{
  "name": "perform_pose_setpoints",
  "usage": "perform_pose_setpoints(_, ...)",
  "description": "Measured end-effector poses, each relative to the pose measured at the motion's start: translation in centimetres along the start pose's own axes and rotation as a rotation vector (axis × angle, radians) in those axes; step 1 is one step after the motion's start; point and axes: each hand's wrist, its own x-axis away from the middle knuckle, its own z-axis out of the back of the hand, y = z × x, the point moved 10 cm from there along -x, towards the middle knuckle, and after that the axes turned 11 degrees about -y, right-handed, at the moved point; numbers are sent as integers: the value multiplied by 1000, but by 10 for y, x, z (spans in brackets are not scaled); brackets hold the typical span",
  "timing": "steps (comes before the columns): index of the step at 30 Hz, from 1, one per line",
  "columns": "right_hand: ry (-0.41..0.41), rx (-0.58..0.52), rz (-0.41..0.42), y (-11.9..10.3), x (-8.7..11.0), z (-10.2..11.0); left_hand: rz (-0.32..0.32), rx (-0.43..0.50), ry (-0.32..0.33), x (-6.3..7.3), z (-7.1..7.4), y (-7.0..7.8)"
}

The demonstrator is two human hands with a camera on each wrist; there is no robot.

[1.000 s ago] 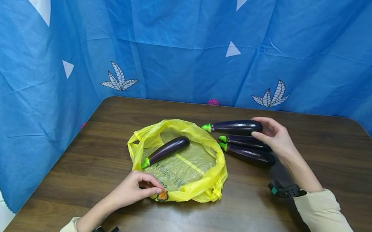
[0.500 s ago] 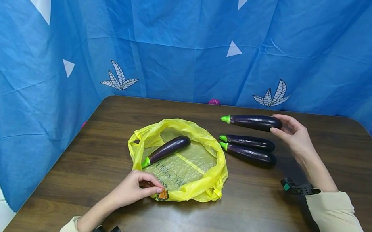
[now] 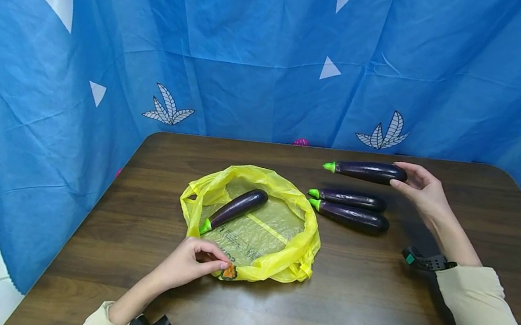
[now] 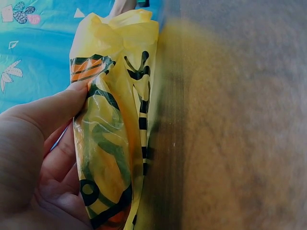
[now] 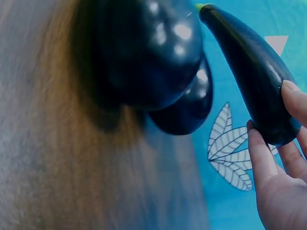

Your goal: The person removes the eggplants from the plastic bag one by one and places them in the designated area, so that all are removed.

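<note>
The right hand (image 3: 423, 192) has its fingers curled round the blunt end of an eggplant (image 3: 365, 171), near the worktop's (image 3: 122, 209) far edge, stem towards the left edge. Thumb and fingers of the left hand (image 3: 194, 265) pinch the near rim of an open bag (image 3: 294, 257), nearer the left edge. Inside slants a second eggplant (image 3: 237, 209); a third eggplant (image 3: 353, 199) and fourth eggplant (image 3: 353, 218) lie side by side just right of the bag
</note>
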Motion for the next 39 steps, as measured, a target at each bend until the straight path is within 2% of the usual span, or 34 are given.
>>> perform_pose_setpoints(3,-25,16,-23,7,-3,-3,-4,2,-1,0,0,0)
perform_pose_setpoints(17,-142,26,-24,23,-18,-27,-19,6,-7,0,-2,0)
perform_pose_setpoints(28,-207,-6,-50,33,-23,-34,-22,1,-4,-1,-2,0)
perform_pose_setpoints(39,-259,-21,-61,35,-23,-39,-27,0,1,-1,-1,1)
